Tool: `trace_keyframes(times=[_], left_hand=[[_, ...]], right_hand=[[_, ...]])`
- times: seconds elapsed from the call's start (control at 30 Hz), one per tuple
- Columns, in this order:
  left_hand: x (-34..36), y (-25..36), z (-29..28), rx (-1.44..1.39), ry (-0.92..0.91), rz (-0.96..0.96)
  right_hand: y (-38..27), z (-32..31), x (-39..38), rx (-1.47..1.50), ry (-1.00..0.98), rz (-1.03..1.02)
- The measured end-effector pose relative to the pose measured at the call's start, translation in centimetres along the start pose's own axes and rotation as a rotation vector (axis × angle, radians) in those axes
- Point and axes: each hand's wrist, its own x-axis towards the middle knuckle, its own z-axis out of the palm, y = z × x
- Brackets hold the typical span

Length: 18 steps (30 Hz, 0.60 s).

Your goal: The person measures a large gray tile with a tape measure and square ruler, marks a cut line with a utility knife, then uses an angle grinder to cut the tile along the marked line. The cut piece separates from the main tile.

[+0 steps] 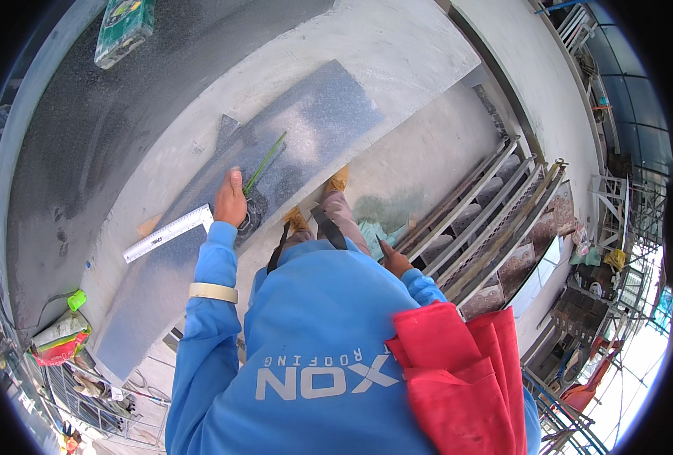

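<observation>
Left hand [230, 201] beside the green strip, right hand [397, 262] well apart

Thumb raised and fingers partly hidden, the left hand is at the metal sheet [317, 106]; whether it grips anything I cannot tell. A slim green strip [267, 161] begins just to its right and slants up and away, its long axis leaning toward the upper right, much as the sheet itself runs from lower left to upper right. Close against the hand's right side is a dark object [254, 212], its kind unclear.

On the other side lies a white ruler [168, 234], its near end just beside the wrist and its far end pointing left and somewhat down, at a flatter slant than the sheet.

Of the two hands, the left is clearly nearer to both strip and ruler. The right hand, past the sheet's right edge and partly hidden by the sleeve, appears closed around a dark slender tool [383, 247] that points up and left, roughly toward the sheet. Between the hands, a tan boot [338, 179] shows beside that edge.
</observation>
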Motion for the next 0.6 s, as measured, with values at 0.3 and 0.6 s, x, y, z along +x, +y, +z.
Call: trace_keyframes(times=[0.3, 0.6], left_hand=[[-8.9, -16.4, -14.1, 0.391, 0.186, -0.259], [-6.1, -6.4, -15.4, 0.879, 0.514, -0.052]], right_hand=[[0.0, -5.3, 1.1, 0.153, 0.469, -0.126], [-7.1, -16.8, -0.4, 0.079, 0.529, -0.347]])
